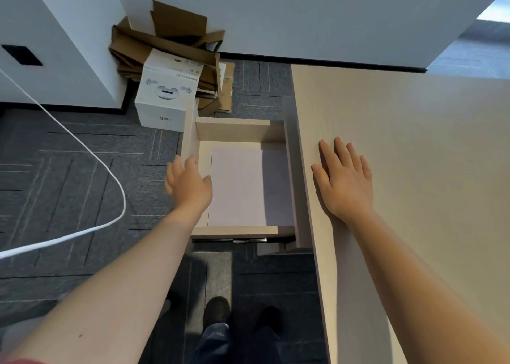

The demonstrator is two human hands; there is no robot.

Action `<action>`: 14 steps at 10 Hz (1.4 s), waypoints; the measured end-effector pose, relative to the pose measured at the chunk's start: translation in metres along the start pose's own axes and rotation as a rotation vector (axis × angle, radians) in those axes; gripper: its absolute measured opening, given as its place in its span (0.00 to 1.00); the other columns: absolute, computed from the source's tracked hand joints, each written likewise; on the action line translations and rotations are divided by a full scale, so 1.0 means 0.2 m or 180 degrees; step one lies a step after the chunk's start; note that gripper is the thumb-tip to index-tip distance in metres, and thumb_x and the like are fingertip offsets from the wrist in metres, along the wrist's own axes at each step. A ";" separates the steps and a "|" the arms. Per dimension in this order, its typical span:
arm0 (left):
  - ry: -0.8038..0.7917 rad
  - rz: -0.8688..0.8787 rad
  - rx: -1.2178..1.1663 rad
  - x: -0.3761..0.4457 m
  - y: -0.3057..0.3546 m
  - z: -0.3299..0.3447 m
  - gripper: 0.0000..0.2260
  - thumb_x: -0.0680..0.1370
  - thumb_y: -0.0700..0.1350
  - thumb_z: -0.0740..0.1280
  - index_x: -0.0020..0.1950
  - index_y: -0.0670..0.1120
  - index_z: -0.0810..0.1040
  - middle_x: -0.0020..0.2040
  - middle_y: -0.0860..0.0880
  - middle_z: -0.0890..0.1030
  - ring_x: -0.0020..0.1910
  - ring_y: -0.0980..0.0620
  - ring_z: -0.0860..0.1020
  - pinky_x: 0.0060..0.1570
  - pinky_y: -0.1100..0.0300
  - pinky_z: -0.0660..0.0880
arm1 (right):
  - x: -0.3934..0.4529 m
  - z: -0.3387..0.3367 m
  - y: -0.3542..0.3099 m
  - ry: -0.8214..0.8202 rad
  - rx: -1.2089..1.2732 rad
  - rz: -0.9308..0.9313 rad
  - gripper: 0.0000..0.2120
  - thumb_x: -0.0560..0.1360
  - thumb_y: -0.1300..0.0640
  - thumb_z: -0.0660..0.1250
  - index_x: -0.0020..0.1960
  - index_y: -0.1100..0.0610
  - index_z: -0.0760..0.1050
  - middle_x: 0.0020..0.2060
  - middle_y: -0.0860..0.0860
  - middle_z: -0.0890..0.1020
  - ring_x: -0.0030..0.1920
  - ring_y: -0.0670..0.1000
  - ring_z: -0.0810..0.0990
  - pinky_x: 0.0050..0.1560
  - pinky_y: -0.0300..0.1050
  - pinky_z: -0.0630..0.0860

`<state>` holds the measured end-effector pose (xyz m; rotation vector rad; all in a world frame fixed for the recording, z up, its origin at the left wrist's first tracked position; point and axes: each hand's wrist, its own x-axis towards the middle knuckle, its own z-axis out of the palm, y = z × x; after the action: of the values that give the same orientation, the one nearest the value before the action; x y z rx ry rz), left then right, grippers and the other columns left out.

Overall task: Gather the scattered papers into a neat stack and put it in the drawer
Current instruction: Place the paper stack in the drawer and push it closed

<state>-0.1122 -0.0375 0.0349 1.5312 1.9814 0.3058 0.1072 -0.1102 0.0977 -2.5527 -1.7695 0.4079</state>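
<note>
- Light wood desk (414, 142): bare top, with only the right hand (345, 181) lying flat on it, fingers spread, near its left edge.
- Open drawer (202, 131) beside the desk: a white stack of papers (240, 187) lies flat on its bottom.
- Grey carpet floor (69, 156): a white PICO box (165, 98), flattened cardboard (171, 40) and a white cable (91, 154).

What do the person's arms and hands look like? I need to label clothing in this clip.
Both forearms are bare, with no sleeves over them, and neither the left hand nor the right hand wears a glove, ring or watch. A strip of red cloth shows at the bottom left corner, perhaps a short sleeve.
</note>
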 end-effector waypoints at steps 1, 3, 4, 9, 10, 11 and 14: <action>-0.0200 -0.0621 -0.0335 0.02 -0.04 0.00 0.23 0.77 0.43 0.60 0.70 0.39 0.61 0.73 0.38 0.61 0.71 0.37 0.62 0.68 0.42 0.63 | -0.02 0.00 0.01 -0.0013 0.0032 -0.0012 0.25 0.79 0.46 0.45 0.75 0.48 0.47 0.77 0.50 0.49 0.77 0.53 0.44 0.75 0.49 0.42; -0.0473 -0.0932 -0.0723 0.06 -0.05 0.01 0.20 0.77 0.45 0.58 0.66 0.36 0.67 0.65 0.37 0.72 0.61 0.37 0.73 0.57 0.49 0.72 | -0.04 -0.01 0.02 -0.0056 0.0084 -0.0057 0.25 0.80 0.47 0.46 0.75 0.48 0.48 0.77 0.50 0.49 0.77 0.53 0.45 0.75 0.49 0.42; -0.0555 -0.0718 -0.1073 0.05 -0.04 0.03 0.11 0.77 0.41 0.56 0.52 0.37 0.74 0.49 0.41 0.76 0.48 0.42 0.75 0.43 0.56 0.69 | -0.04 -0.02 0.02 -0.0032 0.0095 -0.0065 0.25 0.79 0.46 0.46 0.75 0.48 0.48 0.77 0.50 0.50 0.77 0.52 0.45 0.75 0.49 0.43; -0.2538 -0.0442 -0.1821 -0.09 0.23 0.30 0.21 0.81 0.43 0.52 0.74 0.52 0.58 0.74 0.49 0.65 0.71 0.48 0.66 0.66 0.54 0.62 | -0.03 0.00 0.04 0.0123 0.0204 -0.0054 0.27 0.76 0.43 0.46 0.74 0.46 0.54 0.76 0.50 0.55 0.77 0.52 0.49 0.74 0.50 0.46; -0.2691 -0.0410 -0.1815 -0.10 0.28 0.35 0.21 0.81 0.45 0.52 0.74 0.51 0.58 0.75 0.49 0.64 0.71 0.47 0.67 0.64 0.55 0.63 | -0.03 0.00 0.04 0.0161 0.0275 -0.0059 0.27 0.75 0.44 0.46 0.74 0.46 0.55 0.76 0.50 0.55 0.76 0.53 0.50 0.74 0.51 0.47; -0.2743 -0.0579 -0.1925 -0.11 0.32 0.40 0.19 0.81 0.44 0.52 0.72 0.48 0.63 0.72 0.47 0.69 0.68 0.48 0.70 0.62 0.56 0.65 | -0.03 0.00 0.04 0.0227 0.0346 -0.0083 0.27 0.75 0.45 0.48 0.73 0.48 0.57 0.76 0.52 0.57 0.76 0.54 0.51 0.73 0.52 0.48; -0.2692 -0.0863 -0.2246 -0.17 0.37 0.44 0.18 0.80 0.41 0.52 0.69 0.48 0.68 0.70 0.46 0.71 0.58 0.52 0.71 0.57 0.56 0.65 | -0.03 0.01 0.03 0.0302 0.0352 -0.0122 0.26 0.76 0.46 0.50 0.73 0.49 0.57 0.76 0.52 0.57 0.76 0.55 0.51 0.71 0.49 0.45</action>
<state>0.0029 -0.0620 0.0156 0.7303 1.1837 0.1667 0.1111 -0.1179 0.0957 -2.4177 -1.7103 0.3661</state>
